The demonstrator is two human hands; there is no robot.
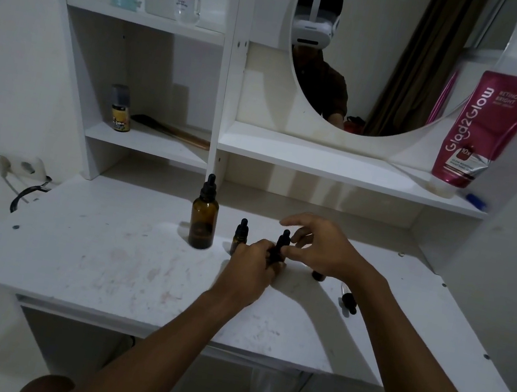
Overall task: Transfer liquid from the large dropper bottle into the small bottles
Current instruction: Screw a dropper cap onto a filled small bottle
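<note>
**Opening a small bottle beside the capped large one**

Two bare forearms (156, 346) reach in from the bottom edge and meet over the middle of the white table (96, 257). The left hand (251, 270) is wrapped round the body of a small bottle (272, 255) and presses it down on the table, most likely to keep it from turning. The right hand (324, 246) arches over it from the other side. Its thumb and a curled finger close on the bottle's dropper cap (284, 238), and its other fingers are spread clear. This looks like a grip for twisting the cap off or on, though I cannot tell which.

The large dropper bottle (203, 221) stands upright just to the left, near the hands and with its own dropper in place, so I judge that no liquid is being drawn at this moment. A second small bottle (240, 235), also capped, stands between it and the left hand. A third small bottle (318, 276) is half hidden under the right wrist. Near it a loose dropper (348, 302) lies on its side, probably set there so that bottle stays open for filling.
</note>
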